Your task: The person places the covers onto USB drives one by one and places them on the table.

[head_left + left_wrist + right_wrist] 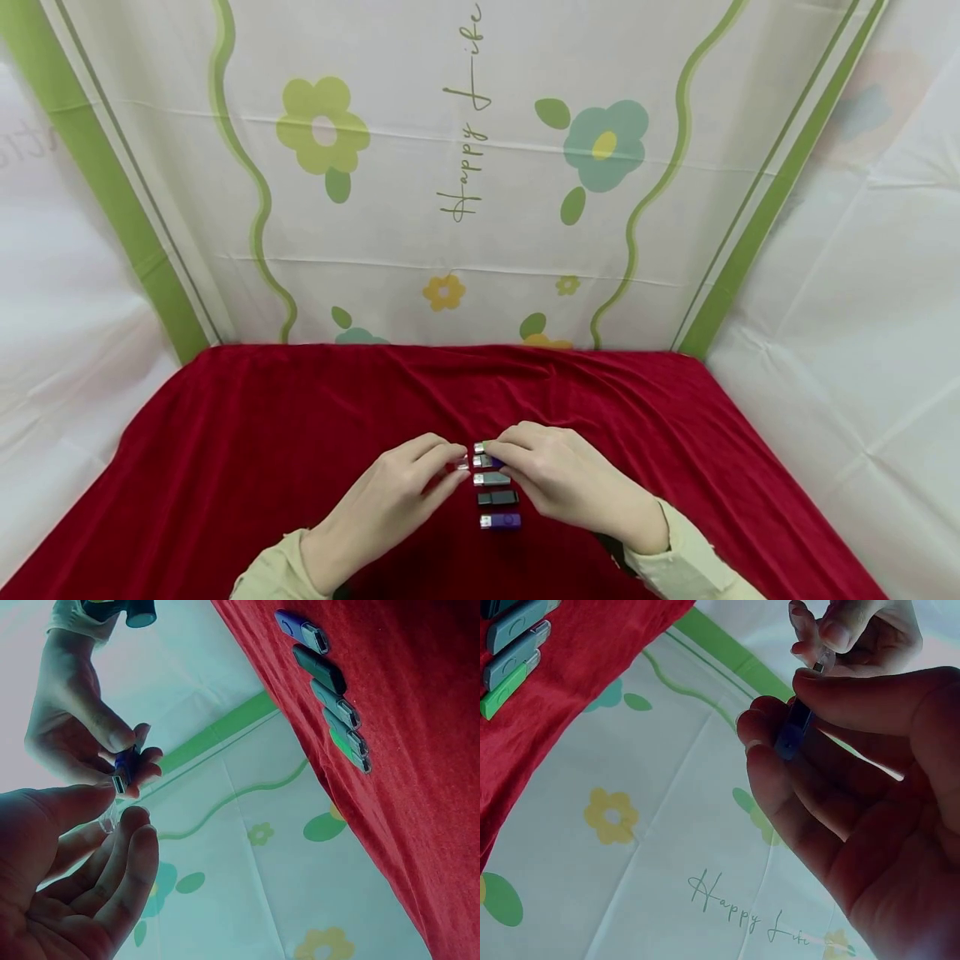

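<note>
Between thumb and fingertips, my right hand [566,479] pinches a dark blue USB flash drive [795,727], its metal plug [119,783] pointing toward the left hand. My left hand [393,496] pinches a small clear cap [462,463] right by that plug; whether cap and plug touch I cannot tell. Below the hands, a row of USB drives lies on the red cloth: a purple one [501,522], a black one [498,498], grey ones [334,703] and a green one [510,691]. The right hand partly hides the far end of the row in the head view.
Red velvet cloth [300,433] covers the table. Behind it hangs a white curtain [510,233] with printed flowers and lettering, and white fabric walls [862,375] stand at both sides.
</note>
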{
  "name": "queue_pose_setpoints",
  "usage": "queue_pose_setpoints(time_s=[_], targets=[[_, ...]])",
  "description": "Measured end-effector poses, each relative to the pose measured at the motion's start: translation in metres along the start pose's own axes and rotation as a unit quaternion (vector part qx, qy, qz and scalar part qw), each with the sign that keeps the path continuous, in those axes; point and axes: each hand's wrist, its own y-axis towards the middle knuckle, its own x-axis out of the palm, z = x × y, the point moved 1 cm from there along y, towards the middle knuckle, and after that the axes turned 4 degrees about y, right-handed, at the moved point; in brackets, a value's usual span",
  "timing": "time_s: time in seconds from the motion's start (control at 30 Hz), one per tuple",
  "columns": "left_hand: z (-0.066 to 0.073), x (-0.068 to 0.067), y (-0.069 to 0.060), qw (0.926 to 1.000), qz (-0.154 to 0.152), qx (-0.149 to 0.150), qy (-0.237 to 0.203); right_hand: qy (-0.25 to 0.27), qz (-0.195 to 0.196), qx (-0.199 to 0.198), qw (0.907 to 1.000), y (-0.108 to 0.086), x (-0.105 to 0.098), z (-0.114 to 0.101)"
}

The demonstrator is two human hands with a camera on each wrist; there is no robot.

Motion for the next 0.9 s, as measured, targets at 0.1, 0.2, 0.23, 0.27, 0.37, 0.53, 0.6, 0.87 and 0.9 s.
queue_pose_setpoints(time_s=[0.1, 0.2, 0.23, 0.27, 0.37, 0.53, 0.6, 0.87, 0.9], targets=[[0.0, 0.0003, -0.0003, 1.0, -0.002, 0.001, -0.001, -0.006, 0.001, -0.006, 1.0, 0.0008, 0.0004, -0.0007], [0.0003, 0.0007, -0.0006, 1.0, -0.004, 0.004, -0.002, -0.008, -0.001, -0.006, 0.9999, 0.0008, 0.0014, -0.0018], [0.0004, 0.0009, -0.0007, 1.0, -0.004, 0.005, -0.002, -0.01, -0.001, -0.007, 0.9999, 0.0006, 0.002, -0.0021], [0.0006, 0.0012, -0.0008, 1.0, -0.005, 0.006, -0.002, -0.011, -0.001, -0.008, 0.9999, 0.0006, 0.0025, -0.0023], [0.001, 0.0016, -0.001, 0.9999, -0.008, 0.007, -0.002, -0.014, 0.005, -0.01, 0.9998, 0.0001, 0.0047, -0.003], [0.001, 0.0021, -0.0012, 0.9999, -0.011, 0.009, 0.0, -0.009, 0.008, -0.007, 0.9999, 0.0005, 0.0067, -0.0045], [0.0012, 0.0026, -0.0011, 0.9999, -0.012, 0.013, -0.001, -0.008, 0.006, -0.005, 0.9999, 0.0004, 0.007, -0.0051], [0.0014, 0.0034, -0.0016, 0.9997, -0.018, 0.015, -0.009, 0.001, 0.01, -0.029, 0.9995, 0.0013, 0.0086, -0.0055], [0.0015, 0.0036, -0.0018, 0.9996, -0.019, 0.015, -0.01, 0.007, 0.01, -0.029, 0.9995, 0.0013, 0.0089, -0.0057]])
